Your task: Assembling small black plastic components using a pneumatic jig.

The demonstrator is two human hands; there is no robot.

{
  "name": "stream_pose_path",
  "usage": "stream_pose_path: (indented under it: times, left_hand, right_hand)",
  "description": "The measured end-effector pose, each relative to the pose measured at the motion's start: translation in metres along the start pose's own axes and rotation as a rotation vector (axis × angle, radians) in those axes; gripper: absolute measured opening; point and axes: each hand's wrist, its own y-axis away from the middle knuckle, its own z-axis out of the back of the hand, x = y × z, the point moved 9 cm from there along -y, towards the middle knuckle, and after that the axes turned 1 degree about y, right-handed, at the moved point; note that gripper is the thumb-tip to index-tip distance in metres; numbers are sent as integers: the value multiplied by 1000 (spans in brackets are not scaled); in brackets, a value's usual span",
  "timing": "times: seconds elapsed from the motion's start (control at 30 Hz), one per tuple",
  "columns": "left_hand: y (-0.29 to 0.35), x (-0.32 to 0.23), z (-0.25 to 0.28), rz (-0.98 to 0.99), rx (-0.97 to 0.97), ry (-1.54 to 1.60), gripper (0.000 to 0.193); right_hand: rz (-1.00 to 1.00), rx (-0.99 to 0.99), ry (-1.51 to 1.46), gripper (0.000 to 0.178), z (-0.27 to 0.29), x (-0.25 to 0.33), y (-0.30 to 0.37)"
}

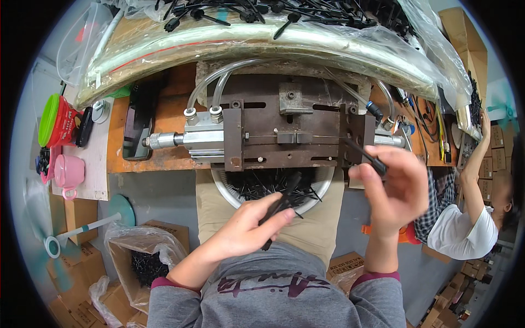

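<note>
My L hand (252, 224) is closed around a small bundle of black plastic pins (280, 209), thumb and fingers pinching them, held low over my lap just in front of the white bowl (327, 183), which sits on my thighs and still looks well filled w/ the same black pieces. My R hand (395, 188) is up near the R end of the rusty metal jig (284, 139) on the bench, fingers curled narrow round one black pin (365, 156) whose tip points at the jig's R block; the hand is blurred, so I can't tell if the tip touches the block or sits just short. Judging progress: the one in my R hand isn't seated yet, a handful waits in my L, and the bowl holds plenty more, so I'd say most of the pile is left. Whether the black parts in the bag-lined box (143, 261) by my L knee are finished ones, can't tell. More black parts lie in clear bags (284, 22) behind the jig. Another person (465, 229) works at the far R, apart from me.
</note>
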Motion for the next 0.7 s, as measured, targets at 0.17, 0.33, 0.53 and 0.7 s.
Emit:
stream_pose_path:
  times: [0.17,0.33,0.53,0.7]
  left_hand:
    - [8,-4,3,-46,-87,298,24]
    - [13,-13,9,-138,-140,339,31]
    - [18,-18,14,-220,-171,313,33]
    - [16,-18,15,-230,-185,324,35]
  right_hand:
    - [533,261,437,24,-55,5,51]
    - [514,242,477,20,-83,-7,60]
    - [416,178,476,25,-92,-14,57]
    - [421,207,572,19,-90,-15,51]
